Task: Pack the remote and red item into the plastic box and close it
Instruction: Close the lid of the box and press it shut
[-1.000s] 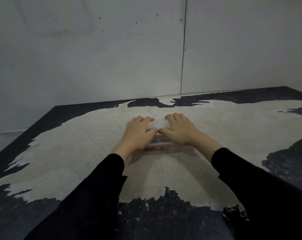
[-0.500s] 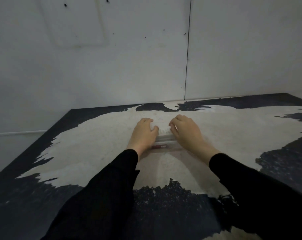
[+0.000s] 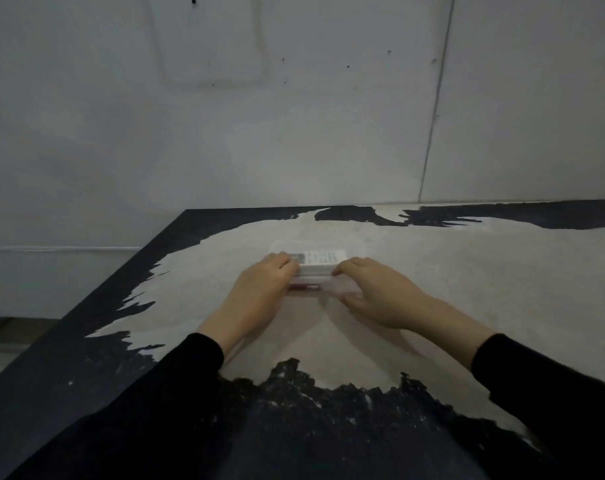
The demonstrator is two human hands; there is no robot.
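Observation:
A clear plastic box (image 3: pixel 342 287) lies on the table between my hands, with its lid on top. Through the lid shows the white remote (image 3: pixel 323 258) with a printed label. A red item (image 3: pixel 303 287) shows through the box's near wall. My left hand (image 3: pixel 259 292) wraps the box's left end, fingers curled over the top edge. My right hand (image 3: pixel 380 294) grips the right end, with fingers on the lid and thumb against the near side. Whether the lid is fully latched cannot be seen.
The table (image 3: pixel 467 271) is pale with black patches (image 3: pixel 294 410) along its near and left parts; its left edge drops off toward the floor. A grey wall (image 3: pixel 294 133) stands close behind the table's far edge.
My hands slid off the top of the lid toward the near ends of the box, uncovering the remote beneath. The view has tilted upward.

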